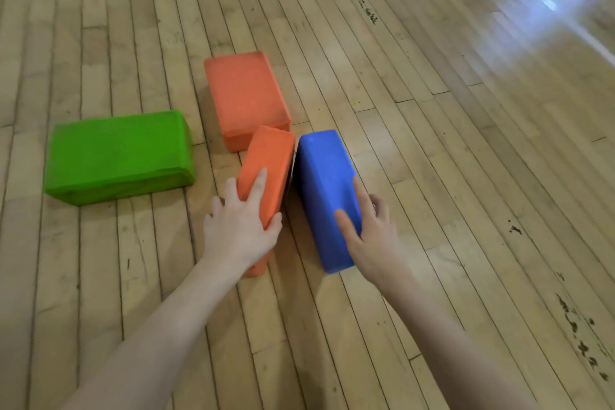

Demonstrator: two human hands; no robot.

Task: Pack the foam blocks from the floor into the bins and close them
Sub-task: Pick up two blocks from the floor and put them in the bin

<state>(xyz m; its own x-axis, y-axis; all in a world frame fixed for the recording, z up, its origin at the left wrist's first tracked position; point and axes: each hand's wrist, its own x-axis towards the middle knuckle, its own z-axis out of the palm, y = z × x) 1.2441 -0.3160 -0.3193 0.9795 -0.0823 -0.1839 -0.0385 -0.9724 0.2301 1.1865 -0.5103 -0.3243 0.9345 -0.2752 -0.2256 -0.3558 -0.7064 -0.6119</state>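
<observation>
- Left hand (240, 230) is gripping the narrow orange rectangular foam block (266, 173), standing on edge on the wooden plank floor (432, 143).
- Right hand (372, 236) is gripping the blue rectangular foam block (324, 183) alongside.
- Both blocks are likely handling light, slightly compressible, non-slip; gripping across the narrow width suits them.

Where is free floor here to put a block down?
Bare wooden floor lies right of the blue block, and also left of and behind the green block. Crowded: the center, where both orange blocks meet the blue one.
</observation>
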